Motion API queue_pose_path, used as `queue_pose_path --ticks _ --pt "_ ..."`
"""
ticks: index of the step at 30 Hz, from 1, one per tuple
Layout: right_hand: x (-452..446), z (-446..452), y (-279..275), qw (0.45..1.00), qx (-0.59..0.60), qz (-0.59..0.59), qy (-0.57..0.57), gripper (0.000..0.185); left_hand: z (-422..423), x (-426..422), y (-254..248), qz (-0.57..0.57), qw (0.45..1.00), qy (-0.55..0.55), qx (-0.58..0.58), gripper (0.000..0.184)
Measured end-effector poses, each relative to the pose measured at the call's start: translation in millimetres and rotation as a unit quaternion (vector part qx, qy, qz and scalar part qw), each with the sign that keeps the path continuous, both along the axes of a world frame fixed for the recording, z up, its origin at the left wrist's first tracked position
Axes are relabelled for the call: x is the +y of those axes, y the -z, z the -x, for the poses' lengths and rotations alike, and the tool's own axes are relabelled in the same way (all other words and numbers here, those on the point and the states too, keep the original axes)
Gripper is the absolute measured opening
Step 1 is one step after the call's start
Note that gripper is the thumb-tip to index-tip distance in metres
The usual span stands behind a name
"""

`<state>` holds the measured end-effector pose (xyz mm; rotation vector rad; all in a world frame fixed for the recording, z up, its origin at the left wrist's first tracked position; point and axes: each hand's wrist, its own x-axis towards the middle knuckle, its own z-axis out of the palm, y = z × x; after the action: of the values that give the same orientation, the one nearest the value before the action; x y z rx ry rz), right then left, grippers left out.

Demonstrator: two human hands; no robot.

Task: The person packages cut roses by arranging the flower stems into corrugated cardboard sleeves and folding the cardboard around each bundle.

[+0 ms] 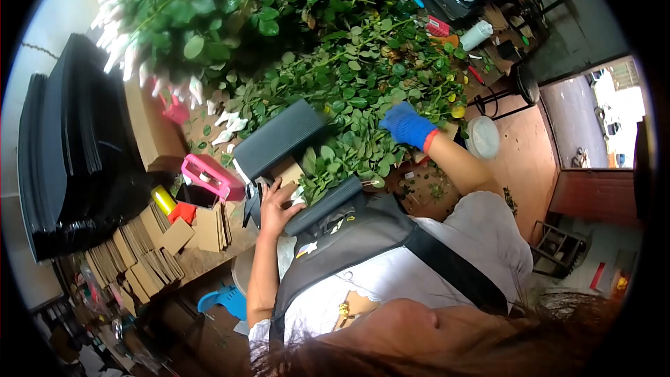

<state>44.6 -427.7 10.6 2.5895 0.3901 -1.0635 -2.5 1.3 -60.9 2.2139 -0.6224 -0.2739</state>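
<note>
My left hand point(278, 206), bare, rests at the lower left end of a dark corrugated wrap point(279, 138), by the white-covered heads of a few stems. Its fingers are spread, with the thumb and a fingertip near a white head point(298, 197). Green leafy stems point(356, 150) lie between the two raised sides of the wrap. My right hand point(408, 126), in a blue glove with a red cuff, is on the leaves at the right; its fingertips are partly lost among them. A large heap of leafy stems point(335, 63) fills the table behind.
A pink tape dispenser point(213, 177), a phone point(197, 195), a yellow roll point(163, 200) and cardboard pieces point(209, 229) are at the left. Black sheets point(77, 139) stand beyond them. A white bucket point(482, 137) is right of my gloved hand. A blue basket point(223, 301) sits below the table.
</note>
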Motion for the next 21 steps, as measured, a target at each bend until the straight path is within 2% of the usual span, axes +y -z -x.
queue_pose_path --ticks 2,3,5,6,7,8,9,10,12,13,15,17,18,19,21 --pt "28.4 -15.9 -44.6 0.996 -0.090 -0.021 0.009 0.036 0.6 0.5 0.3 -0.021 1.000 0.014 -0.012 0.057" --pt "34.0 -34.4 -38.1 0.982 -0.158 -0.102 0.029 0.038 0.0 0.4 -2.0 -0.029 0.999 0.017 -0.012 0.056" --pt "49.3 -81.6 -27.4 0.908 -0.326 -0.254 0.060 0.039 -1.3 0.3 -5.7 -0.045 0.999 0.027 -0.010 0.055" --pt "52.9 -107.5 -5.4 0.852 -0.427 -0.303 0.016 0.040 -1.7 0.7 -4.1 -0.047 0.998 0.028 -0.010 0.056" --pt "57.9 -131.7 10.1 0.781 -0.550 -0.291 -0.062 0.044 -2.5 0.3 -5.9 -0.047 0.998 0.033 -0.016 0.056" --pt "59.8 -151.5 33.2 0.788 -0.569 -0.219 -0.085 0.046 -3.0 -0.6 -8.5 -0.051 0.998 0.035 -0.018 0.056" --pt "61.0 -167.9 49.9 0.791 -0.584 -0.147 -0.108 0.049 -3.0 -1.3 -10.8 -0.054 0.998 0.037 -0.019 0.055" --pt "63.9 -181.0 50.3 0.849 -0.504 -0.146 -0.069 0.050 -3.9 -1.9 -13.7 -0.057 0.997 0.040 -0.025 0.056" --pt "69.1 -203.8 51.2 0.935 -0.326 -0.138 0.010 0.050 -3.6 -2.0 -18.8 -0.049 0.998 0.037 -0.026 0.044" --pt "68.5 -204.4 40.9 0.883 -0.414 -0.222 -0.015 0.050 -2.9 -2.8 -19.2 -0.042 0.998 0.031 -0.024 0.039" --pt "62.1 -184.8 -8.0 0.738 -0.556 -0.377 -0.063 0.049 -1.1 -3.4 -12.1 -0.061 0.996 0.022 -0.057 0.029" --pt "63.0 -151.4 -72.5 0.715 -0.559 -0.403 -0.117 0.046 -1.5 -7.3 -14.7 -0.055 0.993 0.022 -0.104 0.026" --pt "64.9 -129.3 -103.5 0.729 -0.536 -0.405 -0.130 0.045 -2.0 -9.0 -16.6 -0.034 0.994 0.017 -0.098 0.025" --pt "63.7 -108.5 -124.6 0.743 -0.512 -0.407 -0.144 0.044 -2.5 -9.1 -14.2 -0.003 0.998 0.003 -0.058 0.024" --pt "48.3 -78.1 -129.7 0.786 -0.387 -0.437 -0.204 0.046 0.5 -6.7 -3.1 0.057 0.998 -0.023 0.025 0.021"
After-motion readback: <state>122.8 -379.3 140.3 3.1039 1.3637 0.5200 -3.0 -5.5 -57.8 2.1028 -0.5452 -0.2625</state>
